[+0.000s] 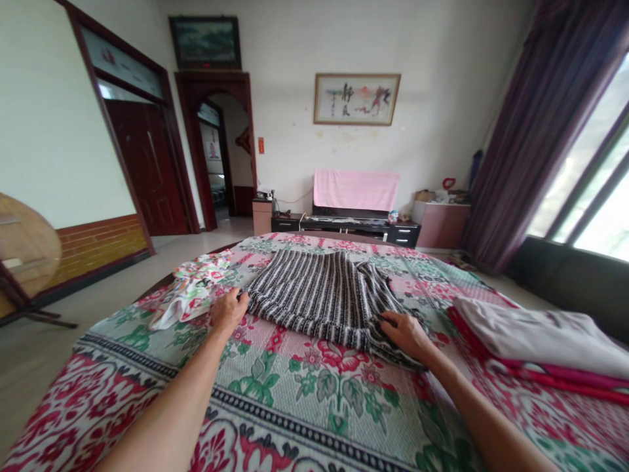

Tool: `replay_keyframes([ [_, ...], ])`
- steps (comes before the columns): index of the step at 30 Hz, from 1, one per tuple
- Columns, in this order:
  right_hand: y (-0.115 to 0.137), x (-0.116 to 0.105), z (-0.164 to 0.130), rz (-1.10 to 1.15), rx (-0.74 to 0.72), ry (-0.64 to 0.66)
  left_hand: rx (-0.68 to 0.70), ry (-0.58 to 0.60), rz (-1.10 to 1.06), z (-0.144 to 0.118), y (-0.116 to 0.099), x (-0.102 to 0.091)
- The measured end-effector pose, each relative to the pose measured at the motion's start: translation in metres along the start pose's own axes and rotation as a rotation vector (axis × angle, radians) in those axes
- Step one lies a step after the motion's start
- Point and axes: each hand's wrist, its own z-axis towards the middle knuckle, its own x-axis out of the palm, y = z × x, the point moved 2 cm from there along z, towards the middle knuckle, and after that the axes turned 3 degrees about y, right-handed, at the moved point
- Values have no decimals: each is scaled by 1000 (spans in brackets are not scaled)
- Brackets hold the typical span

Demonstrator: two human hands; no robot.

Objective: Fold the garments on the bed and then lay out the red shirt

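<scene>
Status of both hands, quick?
Left hand: closed, holding the striped garment at its left edge.
Right hand: fingers curled against the garment; grip unclear.

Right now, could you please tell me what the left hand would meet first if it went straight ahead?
The left hand would first meet the striped garment, whose edge it appears to be touching.

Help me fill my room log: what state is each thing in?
Striped garment: spread out, rumpled
Left grip: closed on garment's corner
Right grip: closed on garment's edge
Printed cloth: crumpled
Cloth stack: folded
Floral cover: spread
Pink cloth: draped
Curtain: drawn aside
Archway: open
Red door: unclear
</scene>
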Motion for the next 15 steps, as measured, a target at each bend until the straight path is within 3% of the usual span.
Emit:
replay_keyframes([
  [15,-2,1,0,18,25,-19,6,15,15,2,2,2],
])
